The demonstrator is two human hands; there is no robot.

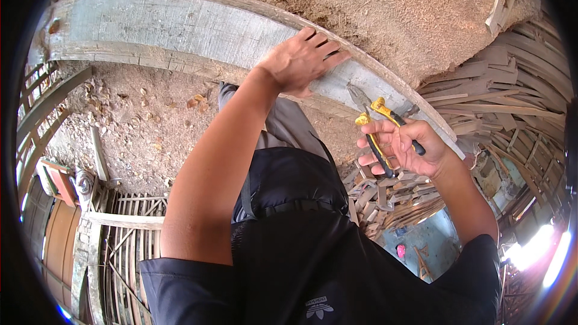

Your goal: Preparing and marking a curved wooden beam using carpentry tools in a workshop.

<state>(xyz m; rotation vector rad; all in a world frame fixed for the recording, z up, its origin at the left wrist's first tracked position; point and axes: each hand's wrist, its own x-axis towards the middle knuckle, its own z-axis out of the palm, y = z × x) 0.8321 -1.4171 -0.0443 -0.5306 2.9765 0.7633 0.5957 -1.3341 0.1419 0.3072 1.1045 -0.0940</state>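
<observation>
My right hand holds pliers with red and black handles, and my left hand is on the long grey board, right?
Not quite: the head view shows the pliers in your right hand have yellow and black handles, not red and black.

A black short-sleeved shirt (373, 277) bears a pale emblem (318, 309).

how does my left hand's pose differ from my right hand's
The left hand shows its back, while the right hand shows its palm. The left hand lies on the long grey board; the right hand holds yellow-and-black pliers. Both hands are bare.
</observation>
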